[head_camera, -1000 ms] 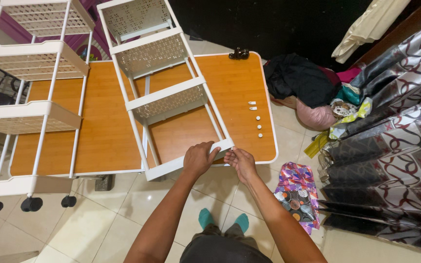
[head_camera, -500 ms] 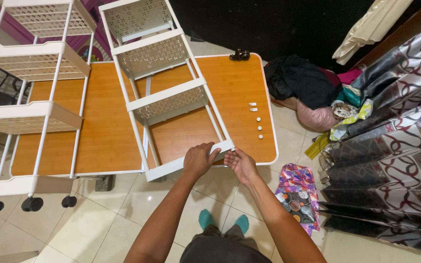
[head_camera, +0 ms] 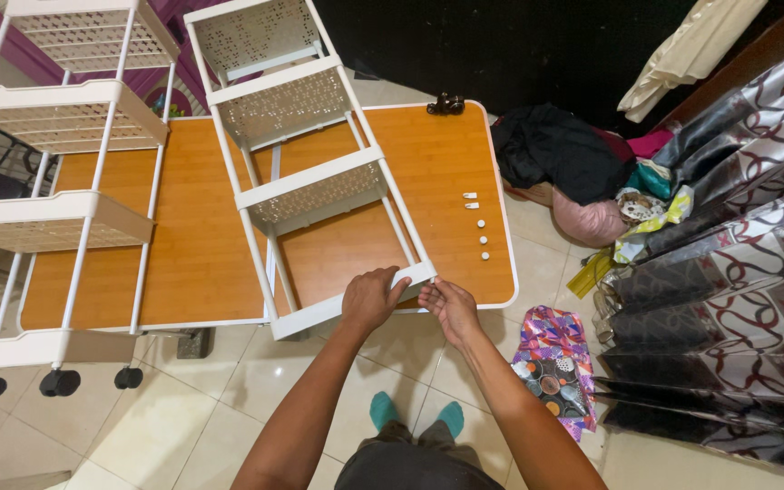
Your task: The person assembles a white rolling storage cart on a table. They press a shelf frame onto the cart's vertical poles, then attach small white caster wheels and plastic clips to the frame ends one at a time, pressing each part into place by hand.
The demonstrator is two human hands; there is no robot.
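The white tiered rack (head_camera: 306, 186) lies flat on the counter (head_camera: 183, 263), its end rail overhanging the edge, so the left hand (head_camera: 369, 299) clamps that rail while the right hand (head_camera: 451, 307) fingers pinch its corner.

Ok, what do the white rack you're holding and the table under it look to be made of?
White rack: probably moulded plastic shelves, matte, with perforated mesh-like bottoms; the thin posts could be painted metal or plastic, I can't tell which. Table: looks like wood-grain laminate board, smooth orange-brown with a pale edge band. Left hand grips the rack's bottom rail; right hand is at its corner.
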